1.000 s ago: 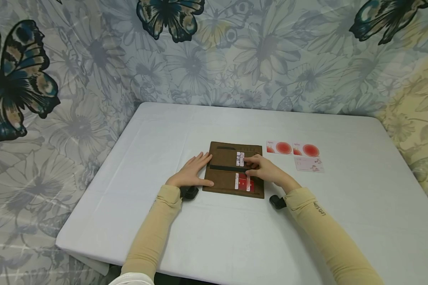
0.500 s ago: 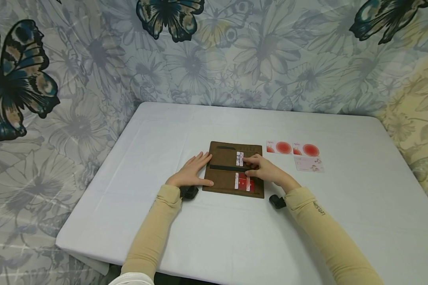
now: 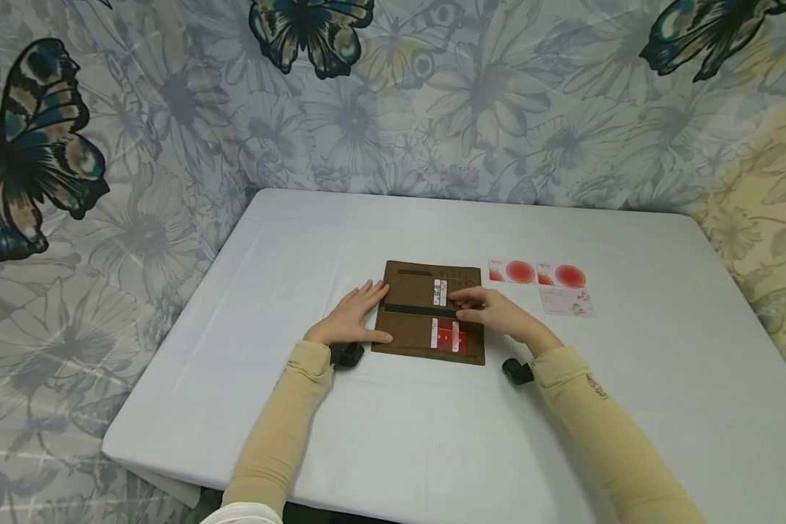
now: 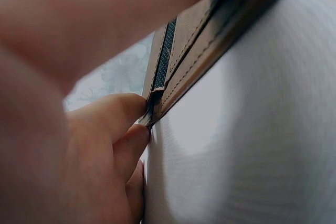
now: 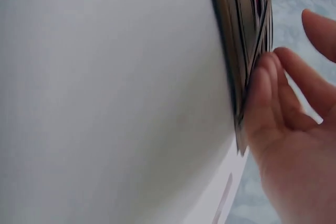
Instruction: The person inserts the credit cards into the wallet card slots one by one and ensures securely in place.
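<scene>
An open brown wallet (image 3: 406,290) with a dark band across its middle lies on the white table. My left hand (image 3: 349,317) rests along its left edge with straight fingers and thumb spread; in the left wrist view, fingertips (image 4: 134,108) touch the wallet's edge. My right hand (image 3: 503,316) is over the wallet's right side. In the right wrist view, its fingers (image 5: 260,85) touch the layered pockets, and the thumb (image 5: 320,32) stands apart. A pale card (image 3: 439,292) shows in the upper pocket, while red-and-white cards (image 3: 447,336) show in the lower one.
Two cards with red circles, a left one (image 3: 511,271) and a right one (image 3: 562,275), lie on the table (image 3: 393,437) right of the wallet. A pale pink card (image 3: 568,302) lies just below them. Patterned cloth (image 3: 485,124) hangs behind the table.
My right hand has drawn slightly to the right, its thumb lifting off the lower cards. The left hand and wallet stay in place.
</scene>
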The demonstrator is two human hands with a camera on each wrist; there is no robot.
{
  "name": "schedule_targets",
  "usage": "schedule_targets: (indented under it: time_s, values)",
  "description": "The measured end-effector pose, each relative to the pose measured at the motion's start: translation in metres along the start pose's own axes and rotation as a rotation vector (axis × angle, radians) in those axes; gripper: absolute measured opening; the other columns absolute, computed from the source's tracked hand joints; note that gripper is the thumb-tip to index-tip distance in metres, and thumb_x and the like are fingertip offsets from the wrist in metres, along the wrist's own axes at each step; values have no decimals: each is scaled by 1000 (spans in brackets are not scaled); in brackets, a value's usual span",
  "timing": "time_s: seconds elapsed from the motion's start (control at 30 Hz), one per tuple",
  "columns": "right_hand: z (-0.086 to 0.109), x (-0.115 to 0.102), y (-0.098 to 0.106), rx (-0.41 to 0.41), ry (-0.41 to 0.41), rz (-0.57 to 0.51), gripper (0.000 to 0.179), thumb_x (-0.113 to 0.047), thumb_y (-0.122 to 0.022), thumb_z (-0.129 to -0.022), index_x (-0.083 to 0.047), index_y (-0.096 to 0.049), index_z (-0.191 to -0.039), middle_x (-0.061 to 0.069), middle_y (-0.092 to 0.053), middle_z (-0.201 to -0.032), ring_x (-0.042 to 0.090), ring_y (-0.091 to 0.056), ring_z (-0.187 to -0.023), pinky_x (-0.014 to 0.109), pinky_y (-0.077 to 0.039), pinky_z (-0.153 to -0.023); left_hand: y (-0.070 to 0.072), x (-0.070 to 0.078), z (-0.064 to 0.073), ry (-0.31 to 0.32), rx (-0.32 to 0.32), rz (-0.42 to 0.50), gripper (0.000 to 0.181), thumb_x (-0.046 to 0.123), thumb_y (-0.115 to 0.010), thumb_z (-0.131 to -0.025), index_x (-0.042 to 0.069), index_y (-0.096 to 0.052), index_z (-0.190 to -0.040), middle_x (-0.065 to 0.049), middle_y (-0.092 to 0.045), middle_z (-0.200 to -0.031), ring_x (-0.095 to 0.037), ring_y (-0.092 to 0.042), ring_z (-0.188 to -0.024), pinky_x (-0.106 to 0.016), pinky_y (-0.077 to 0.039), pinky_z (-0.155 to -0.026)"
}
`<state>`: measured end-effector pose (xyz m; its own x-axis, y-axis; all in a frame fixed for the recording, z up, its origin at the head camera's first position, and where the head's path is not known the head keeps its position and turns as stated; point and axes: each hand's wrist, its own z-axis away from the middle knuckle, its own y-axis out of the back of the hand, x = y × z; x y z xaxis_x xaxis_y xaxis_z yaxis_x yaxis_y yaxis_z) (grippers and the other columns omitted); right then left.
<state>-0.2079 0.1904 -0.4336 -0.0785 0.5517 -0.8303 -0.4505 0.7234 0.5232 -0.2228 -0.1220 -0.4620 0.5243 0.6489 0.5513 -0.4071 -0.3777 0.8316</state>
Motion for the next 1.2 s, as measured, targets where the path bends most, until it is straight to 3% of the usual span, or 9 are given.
schedule_targets:
  time_s: [0.27, 0.57, 0.83, 0.97, 1.13, 1.2]
  values:
    - [14, 11, 17, 44, -1, -64, 45, -21, -64, -89, -5, -54, -129, 13, -55, -124, 27, -52, -107, 42, -41, -90, 1, 1, 0, -5, -1, 5, 100, 47, -69, -79, 6, -12, -149, -11, -6, -154, -25, 3, -139, -40, 3, -110]
    - [39, 29, 44, 126, -72, -91, 52, -25, -64, -89, -2, -48, -133, 18, -50, -129, 30, -46, -115, 48, -34, -96, 1, 1, 0, -9, -2, 10, 99, 46, -69, -79, 5, -12, -149, -11, -5, -154, -25, 3, -139, -40, 3, -110]
    - [63, 43, 67, 186, -108, -52, 58, -33, -62, -90, -1, -44, -135, 18, -48, -132, 22, -47, -111, 39, -36, -93, 0, 0, 0, -4, -2, 4, 100, 47, -69, -79, 6, -11, -149, -10, -5, -154, -23, 4, -139, -39, 3, -110]
    - [73, 51, 80, 223, -145, -26, 61, -35, -60, -90, -1, -42, -137, 18, -47, -133, 9, -51, -104, 44, -35, -95, -1, -1, -1, -3, -4, 6, 100, 47, -69, -79, 7, -10, -149, -9, -4, -154, -22, 5, -139, -38, 4, -110]
    - [83, 57, 96, 252, -221, -5, 66, -40, -59, -90, 2, -39, -138, 24, -48, -127, 15, -56, -96, 49, -35, -93, -2, -2, -1, 1, -5, 8, 100, 47, -69, -79, 7, -10, -149, -8, -4, -154, -22, 5, -139, -38, 4, -110]
    - [87, 58, 101, 266, -233, -1, 67, -40, -58, -90, 3, -39, -137, 27, -46, -128, 11, -56, -92, 51, -35, -93, -2, -2, -1, 3, -4, 5, 100, 47, -69, -79, 7, -10, -149, -9, -4, -154, -22, 5, -139, -39, 4, -110]
